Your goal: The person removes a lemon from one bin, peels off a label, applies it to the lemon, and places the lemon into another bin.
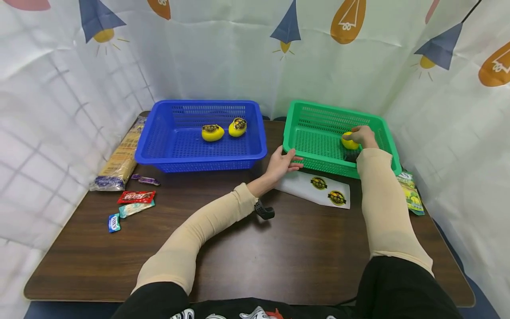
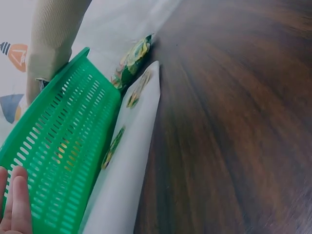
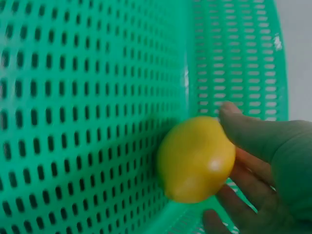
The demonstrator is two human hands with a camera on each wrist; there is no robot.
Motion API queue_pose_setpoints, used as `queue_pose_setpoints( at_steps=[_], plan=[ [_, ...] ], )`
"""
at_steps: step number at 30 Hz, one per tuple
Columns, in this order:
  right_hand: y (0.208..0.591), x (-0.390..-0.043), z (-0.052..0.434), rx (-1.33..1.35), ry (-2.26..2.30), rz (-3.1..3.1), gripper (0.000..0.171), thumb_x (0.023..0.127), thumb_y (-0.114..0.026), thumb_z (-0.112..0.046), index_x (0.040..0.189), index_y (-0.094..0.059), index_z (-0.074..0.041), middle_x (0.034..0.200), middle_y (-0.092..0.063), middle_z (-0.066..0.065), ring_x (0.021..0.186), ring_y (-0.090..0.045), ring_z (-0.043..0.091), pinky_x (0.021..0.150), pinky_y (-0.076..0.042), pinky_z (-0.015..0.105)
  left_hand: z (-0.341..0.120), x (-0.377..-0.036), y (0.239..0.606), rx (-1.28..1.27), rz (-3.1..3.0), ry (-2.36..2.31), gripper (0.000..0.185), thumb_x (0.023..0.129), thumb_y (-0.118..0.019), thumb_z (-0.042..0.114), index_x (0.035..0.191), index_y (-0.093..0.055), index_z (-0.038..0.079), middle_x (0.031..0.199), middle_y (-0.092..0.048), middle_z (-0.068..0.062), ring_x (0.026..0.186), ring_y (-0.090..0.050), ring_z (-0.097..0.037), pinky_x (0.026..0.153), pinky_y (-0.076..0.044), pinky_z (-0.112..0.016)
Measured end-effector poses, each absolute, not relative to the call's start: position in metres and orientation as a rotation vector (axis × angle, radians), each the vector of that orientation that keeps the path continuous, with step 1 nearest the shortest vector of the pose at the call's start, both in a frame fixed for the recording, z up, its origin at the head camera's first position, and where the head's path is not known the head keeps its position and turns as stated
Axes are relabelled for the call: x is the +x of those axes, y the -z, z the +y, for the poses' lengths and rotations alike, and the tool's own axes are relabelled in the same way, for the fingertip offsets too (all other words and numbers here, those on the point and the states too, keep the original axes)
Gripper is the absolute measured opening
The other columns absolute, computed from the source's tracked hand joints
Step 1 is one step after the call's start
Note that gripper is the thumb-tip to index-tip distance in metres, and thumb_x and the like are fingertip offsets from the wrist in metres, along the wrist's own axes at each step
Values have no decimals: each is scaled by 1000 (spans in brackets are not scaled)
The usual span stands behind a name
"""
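Observation:
In the head view my right hand (image 1: pixel 363 135) is inside the green basket (image 1: pixel 334 166), with its fingers and thumb around a yellow lemon (image 1: pixel 349 141). The right wrist view shows this lemon (image 3: pixel 197 158) on the slotted basket floor, the thumb on one side and fingers behind it. My left hand (image 1: pixel 280 165) is at the basket's near left corner, its fingers stretched along the outer front wall. Two lemons with black-and-gold stickers, a left one (image 1: pixel 212 132) and a right one (image 1: pixel 237 127), lie in the blue basket (image 1: pixel 199 164).
A white sheet with round stickers (image 1: pixel 318 188) lies before the green basket. A green-yellow packet (image 1: pixel 410 192) is at its right. On the left are a long tan package (image 1: pixel 121 157), a red wrapper (image 1: pixel 137 197) and several small wrapped snacks. Printed curtains surround the brown table (image 1: pixel 303 257).

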State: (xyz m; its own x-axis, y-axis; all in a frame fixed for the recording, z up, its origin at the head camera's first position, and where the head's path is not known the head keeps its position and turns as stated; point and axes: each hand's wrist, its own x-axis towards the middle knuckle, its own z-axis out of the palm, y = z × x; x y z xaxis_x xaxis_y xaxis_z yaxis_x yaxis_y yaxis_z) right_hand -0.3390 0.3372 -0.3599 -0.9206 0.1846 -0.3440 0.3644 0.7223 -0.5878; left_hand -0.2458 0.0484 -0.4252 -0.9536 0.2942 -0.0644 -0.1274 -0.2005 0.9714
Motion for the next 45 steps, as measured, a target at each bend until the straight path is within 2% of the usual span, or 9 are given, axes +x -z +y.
queue_pose_setpoints(
  at_steps=[6, 11, 13, 18, 26, 30, 36, 40, 45],
  plan=[
    [368, -345, 345, 380, 807, 2658, 71, 101, -54, -21, 157, -17, 1, 156, -25, 34, 138, -33, 50, 113, -40, 55, 49, -243, 425, 202, 1767, -2255, 44, 107, -45, 28, 145, -36, 9, 128, -65, -28, 78, -72, -7, 79, -61, -24],
    [373, -351, 348, 327, 771, 2576, 75, 100, -55, -23, 159, -13, -3, 158, -21, 33, 138, -35, 47, 108, -46, 51, 49, -241, 426, 204, 1784, -2221, 60, 107, -43, 31, 157, -19, 8, 128, -65, -26, 79, -71, -6, 82, -60, -25],
    [375, -352, 349, 294, 764, 2574, 76, 100, -56, -24, 159, -14, -3, 157, -22, 33, 137, -36, 48, 107, -46, 51, 49, -241, 426, 198, 1788, -2211, 65, 107, -42, 32, 159, -10, 10, 127, -67, -24, 86, -75, -16, 86, -60, -28],
    [380, -354, 356, 258, 780, 2553, 75, 100, -57, -25, 158, -16, -3, 154, -25, 35, 135, -38, 48, 105, -49, 50, 55, -241, 427, 211, 1792, -2209, 56, 107, -42, 31, 155, -21, 11, 128, -66, -25, 113, -68, -36, 93, -58, -32],
    [352, -348, 344, 174, 885, 2594, 75, 101, -54, -26, 159, -12, -5, 156, -22, 34, 135, -39, 47, 102, -54, 45, 55, -245, 426, 290, 1944, -2126, 43, 107, -42, 32, 144, -36, 10, 125, -68, -22, 116, -67, -32, 105, -50, -50],
    [321, -345, 327, 37, 914, 2684, 76, 101, -54, -32, 160, -13, -8, 157, -25, 32, 133, -42, 45, 89, -59, 30, 47, -249, 426, 302, 2016, -2074, 50, 106, -44, 35, 146, -36, 7, 124, -70, -20, 117, -67, -30, 106, -49, -48],
    [280, -331, 306, -188, 1038, 2746, 76, 99, -57, -37, 160, -18, -16, 159, -29, 28, 122, -52, 33, 70, -54, 12, 41, -250, 426, 322, 2024, -2021, 59, 105, -45, 38, 153, -29, 7, 126, -69, -19, 122, -64, -29, 110, -47, -44],
    [264, -308, 290, -333, 1016, 2846, 72, 96, -62, -37, 157, -30, -19, 153, -41, 23, 108, -57, 23, 69, -52, 13, 37, -251, 425, 313, 2002, -2020, 59, 105, -47, 36, 154, -29, 9, 127, -68, -20, 122, -64, -30, 111, -46, -47],
    [259, -268, 269, -544, 894, 2979, 65, 93, -67, -32, 151, -42, -20, 145, -53, 17, 110, -58, 35, 74, -45, 26, 32, -253, 423, 306, 2020, -1964, 60, 105, -47, 39, 153, -30, 7, 126, -69, -19, 117, -65, -29, 109, -47, -45]
  ],
)
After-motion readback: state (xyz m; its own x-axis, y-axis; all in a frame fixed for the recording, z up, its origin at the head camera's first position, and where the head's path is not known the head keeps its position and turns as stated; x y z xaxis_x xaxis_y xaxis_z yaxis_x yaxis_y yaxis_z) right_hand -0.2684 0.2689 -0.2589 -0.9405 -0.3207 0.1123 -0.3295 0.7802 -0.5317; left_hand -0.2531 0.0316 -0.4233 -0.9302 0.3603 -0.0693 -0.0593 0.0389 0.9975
